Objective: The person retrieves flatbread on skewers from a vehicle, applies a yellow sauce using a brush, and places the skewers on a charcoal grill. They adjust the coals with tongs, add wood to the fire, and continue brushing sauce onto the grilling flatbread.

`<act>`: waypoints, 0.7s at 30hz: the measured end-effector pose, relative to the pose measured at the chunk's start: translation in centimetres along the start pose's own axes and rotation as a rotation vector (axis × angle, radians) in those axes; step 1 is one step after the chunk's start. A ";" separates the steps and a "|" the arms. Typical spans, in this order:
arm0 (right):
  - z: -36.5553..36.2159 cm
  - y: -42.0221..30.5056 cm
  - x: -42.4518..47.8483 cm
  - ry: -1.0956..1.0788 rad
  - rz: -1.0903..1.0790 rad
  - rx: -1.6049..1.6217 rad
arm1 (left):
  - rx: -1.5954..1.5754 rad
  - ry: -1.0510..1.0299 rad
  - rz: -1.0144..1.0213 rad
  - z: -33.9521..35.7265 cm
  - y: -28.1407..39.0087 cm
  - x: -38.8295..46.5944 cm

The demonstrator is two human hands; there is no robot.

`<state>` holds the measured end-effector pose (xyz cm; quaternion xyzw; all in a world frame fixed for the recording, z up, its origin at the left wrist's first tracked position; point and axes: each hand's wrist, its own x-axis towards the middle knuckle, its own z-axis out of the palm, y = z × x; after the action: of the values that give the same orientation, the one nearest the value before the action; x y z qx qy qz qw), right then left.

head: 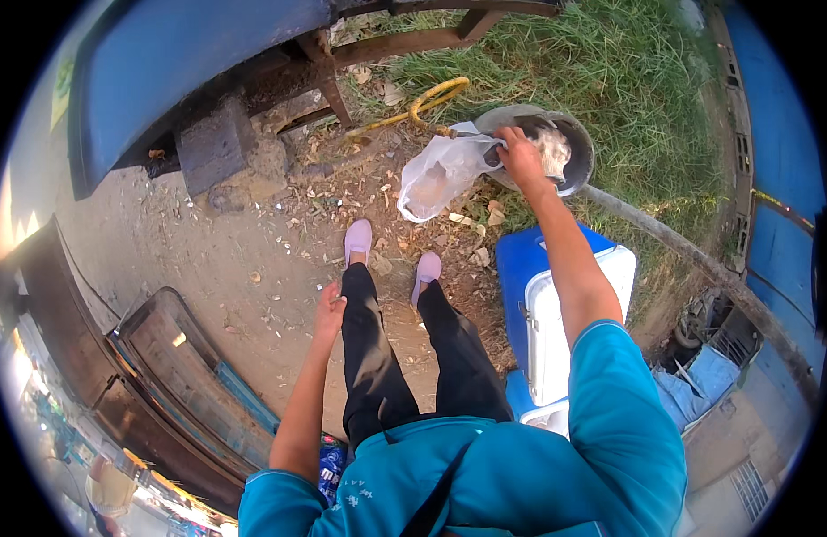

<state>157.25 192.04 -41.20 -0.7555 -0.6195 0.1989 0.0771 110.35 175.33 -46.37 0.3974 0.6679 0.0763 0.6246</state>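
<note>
My right hand (522,160) is shut on the gathered top of a thin, translucent white plastic bag (440,178). Its lower part hangs to the left, and something pale, which I cannot make out, shows through. Just behind this hand stands a round grey bucket (584,144). A crumpled whitish thing (553,149) shows inside it; the bucket's near side is partly hidden by my forearm. My left hand (330,310) hangs beside my left thigh, fingers loosely bent, with nothing in it.
A blue cooler box with a white lid (577,288) stands below my right forearm. A yellow hose (430,101) loops near the bucket. A long pole (695,258) runs toward the lower right. At upper left is a blue-topped table (205,60); wooden boards (178,376) lean at lower left.
</note>
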 end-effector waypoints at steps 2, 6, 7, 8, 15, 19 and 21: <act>0.2 -0.3 -0.5 0.008 -0.003 -0.024 | -0.063 0.081 0.008 -1.1 -2.0 -1.4; -0.5 -2.4 -1.0 0.029 -0.016 -0.042 | -0.129 0.197 -0.023 -0.6 -4.8 -5.0; -0.6 -4.1 -1.1 0.032 -0.047 -0.039 | -0.245 0.217 -0.065 0.1 -4.7 -6.2; -1.0 -5.3 -2.4 -0.009 -0.069 0.015 | -0.369 0.240 -0.103 1.1 -4.5 -7.3; 0.4 -26.5 -22.0 -0.670 -0.765 0.393 | -1.558 -0.232 0.028 8.1 4.8 -13.9; 1.4 -28.4 -23.9 -0.787 -0.676 0.159 | -1.574 0.020 0.153 4.0 3.4 -16.8; 1.9 -28.4 -22.7 -0.842 -0.646 0.029 | -1.398 0.183 0.199 -1.7 -0.9 -21.9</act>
<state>127.35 176.14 -27.97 -0.3796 -0.7951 0.4599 -0.1104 106.36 161.67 -29.60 -0.0452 0.4729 0.5765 0.6648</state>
